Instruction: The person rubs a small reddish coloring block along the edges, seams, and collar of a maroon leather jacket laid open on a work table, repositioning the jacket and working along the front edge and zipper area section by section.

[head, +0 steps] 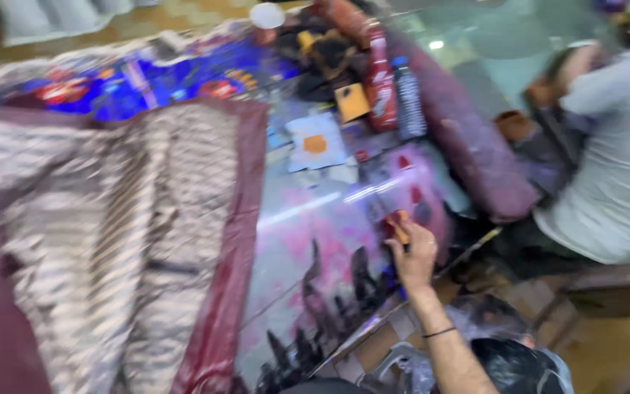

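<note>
While your head moves, the picture is blurred, so small details are not sure.

Right hand: your right hand point(415, 257) reaches forward over the table edge, the fingers curled closed around a small orange object point(398, 228); a thin dark band sits on the wrist.

Left hand: it does not show in this view.

Held thing, look: the small orange object is short and block-like, orange-brown in colour, with one end standing out above your fingers; I cannot tell its exact kind because of the blur.

Held thing, place: it is in your right hand, just above the pink and dark printed sheet point(329, 248) that covers the glossy table top, near the right edge of the table.

Fabric: a striped beige cloth with a maroon border point(133, 241) lies spread on the left part of the table, well apart from your hand.

Bottles: a red bottle point(380, 84) and a dark bottle point(408, 98) lie side by side at the far end, beside a rolled maroon bolster point(475, 146).

Other person: a person in a light grey shirt point(614, 168) is at the right side, near the bolster.
</note>
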Tool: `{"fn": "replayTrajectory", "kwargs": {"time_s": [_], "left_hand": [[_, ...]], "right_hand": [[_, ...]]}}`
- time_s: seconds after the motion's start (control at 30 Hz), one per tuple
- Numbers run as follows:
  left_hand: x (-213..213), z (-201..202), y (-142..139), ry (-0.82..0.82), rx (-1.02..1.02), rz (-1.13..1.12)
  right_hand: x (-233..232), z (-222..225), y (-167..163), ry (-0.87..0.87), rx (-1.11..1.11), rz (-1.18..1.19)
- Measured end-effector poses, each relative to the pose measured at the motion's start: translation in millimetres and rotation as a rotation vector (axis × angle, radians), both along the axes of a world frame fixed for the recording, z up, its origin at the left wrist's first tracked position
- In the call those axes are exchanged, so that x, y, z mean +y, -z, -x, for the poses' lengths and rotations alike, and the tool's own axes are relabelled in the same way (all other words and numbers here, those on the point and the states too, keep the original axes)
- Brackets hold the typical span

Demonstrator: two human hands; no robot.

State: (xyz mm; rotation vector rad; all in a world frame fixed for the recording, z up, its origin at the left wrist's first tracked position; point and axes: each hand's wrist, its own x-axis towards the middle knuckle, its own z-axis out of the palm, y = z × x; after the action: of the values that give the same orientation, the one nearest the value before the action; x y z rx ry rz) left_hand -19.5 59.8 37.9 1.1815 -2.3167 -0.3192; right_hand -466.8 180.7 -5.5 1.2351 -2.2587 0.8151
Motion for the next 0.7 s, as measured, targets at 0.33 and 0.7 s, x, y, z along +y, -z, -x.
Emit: {"fn": "replayTrajectory", "kwargs": {"time_s": [0.33,0.7], "left_hand": [[-3.5,78.3,15.1,0.067,-0.011,0.043],[35.4,-94.7,43.1,0.299,0.144,-0.12]], "right_hand": [[-1.3,-198.2,43.0,-0.731,-1.283,-0.483],[-45.3,-299.2,114.5,-0.579,-2.083,-0.677]]}}
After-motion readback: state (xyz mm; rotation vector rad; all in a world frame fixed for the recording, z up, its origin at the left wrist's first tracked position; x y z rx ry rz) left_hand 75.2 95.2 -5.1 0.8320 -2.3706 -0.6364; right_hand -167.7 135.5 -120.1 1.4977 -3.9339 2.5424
